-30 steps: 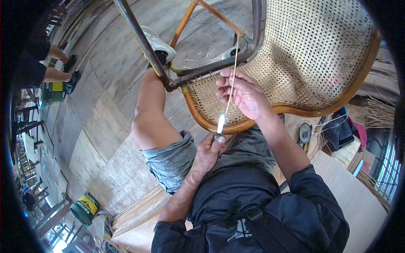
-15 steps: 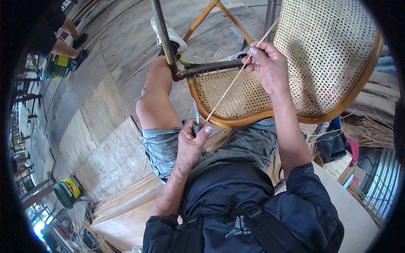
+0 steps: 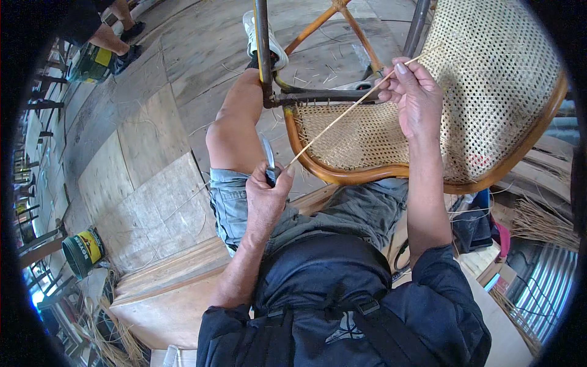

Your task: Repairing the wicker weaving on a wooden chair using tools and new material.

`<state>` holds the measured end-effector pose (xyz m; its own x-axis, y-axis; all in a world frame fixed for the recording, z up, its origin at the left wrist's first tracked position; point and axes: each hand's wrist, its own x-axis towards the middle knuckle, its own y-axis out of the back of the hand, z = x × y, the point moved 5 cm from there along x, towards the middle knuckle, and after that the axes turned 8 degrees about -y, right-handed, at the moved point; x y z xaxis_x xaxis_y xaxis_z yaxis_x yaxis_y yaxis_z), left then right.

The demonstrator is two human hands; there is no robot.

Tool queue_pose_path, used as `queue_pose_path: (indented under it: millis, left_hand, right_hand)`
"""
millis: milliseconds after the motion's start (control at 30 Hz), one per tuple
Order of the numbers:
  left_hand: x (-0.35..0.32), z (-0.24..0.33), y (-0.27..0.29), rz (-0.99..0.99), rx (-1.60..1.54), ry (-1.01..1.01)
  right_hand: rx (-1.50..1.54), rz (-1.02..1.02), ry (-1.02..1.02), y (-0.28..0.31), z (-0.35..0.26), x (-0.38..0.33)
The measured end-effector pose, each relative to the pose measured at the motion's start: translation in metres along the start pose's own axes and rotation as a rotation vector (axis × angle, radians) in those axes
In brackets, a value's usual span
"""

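Note:
A thin, pale cane strip (image 3: 342,118) is stretched slantwise between my two hands. My left hand (image 3: 264,199) is closed around a small knife (image 3: 268,153), its blade pointing up, and the strip's lower end is at my left thumb. Higher up and to the right, my right hand (image 3: 419,101) pinches the strip's upper part between thumb and fingers. Beneath the strip lies a cane-woven chair (image 3: 351,140) with a curved brown rim, close to my lap. Its larger woven panel (image 3: 495,92) rises behind my right hand.
Dark chair legs (image 3: 262,49) and crossed brown braces (image 3: 312,33) stand beyond the seat. Green buckets (image 3: 78,254) are on the left, and another person's legs (image 3: 113,40) are at the upper left. Bundled cane (image 3: 544,223) lies at the right. Scraps litter the board floor (image 3: 156,202).
My right hand has moved right and slightly down, my left hand slightly left, so the strip slants flatter. The whole view has also shifted a little.

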<state>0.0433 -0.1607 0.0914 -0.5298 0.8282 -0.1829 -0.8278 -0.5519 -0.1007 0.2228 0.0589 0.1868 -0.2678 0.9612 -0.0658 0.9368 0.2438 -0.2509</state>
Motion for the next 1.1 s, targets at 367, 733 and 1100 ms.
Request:
queue_pose_path:
  millis: [367, 733, 1100]
  left_hand:
    - [-0.010, -0.010, 0.013, -0.040, -0.021, 0.113]
    - [-0.001, -0.018, 0.005, -0.086, 0.020, 0.152]
    - [0.068, 0.033, -0.015, -0.016, -0.144, 0.020]
  right_hand:
    - [-0.089, 0.030, 0.105, -0.009, -0.020, -0.003]
    - [-0.160, 0.033, 0.065, -0.006, -0.025, 0.004]
    - [-0.609, -0.141, -0.179, -0.014, -0.031, -0.004]
